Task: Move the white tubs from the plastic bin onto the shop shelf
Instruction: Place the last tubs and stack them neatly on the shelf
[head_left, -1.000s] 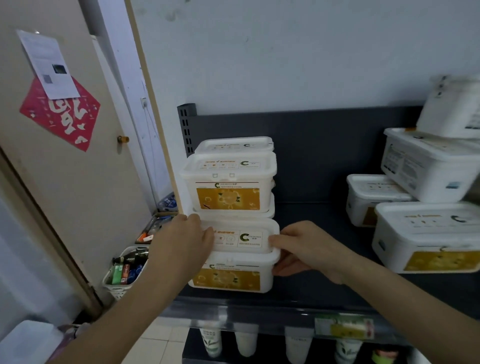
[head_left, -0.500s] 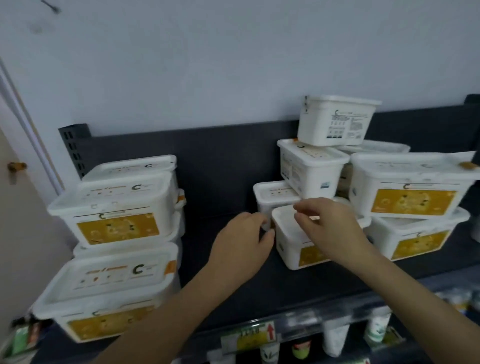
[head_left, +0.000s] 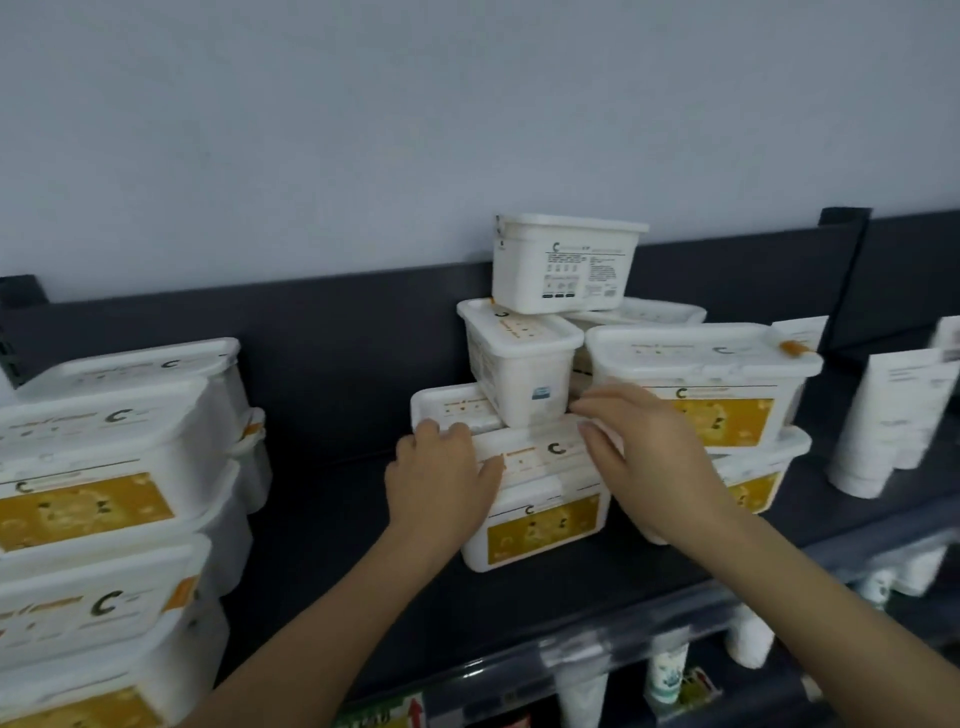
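Two hands on one tub. Grips the left end of the front tub with the left hand, fingers curled over the lid's far corner, thumb flat on top. Lays the right hand across the right end, fingers nearly straight and reaching over the back edge, nothing enclosed. Looks like a squaring-up hold from both ends, meant for sliding or straightening rather than lifting. Sits on the dark shelf mid-way along, yellow label to the front, just ahead of a low tub and just beside a two-high pair at right. Fronts a crooked heap: a sideways tub resting on the lid behind, then a top tub perched above, plain ends and small print outward instead of labels. Probably explains the careful two-handed touch, given the risk of toppling that heap with a hard shove. Contrasts with the neat stacks at far left, all labels forward. Leaves a bare strip of shelf between the two groups, likely room for more. Shows no plastic bin, so cannot tell the number of tubs left to move.
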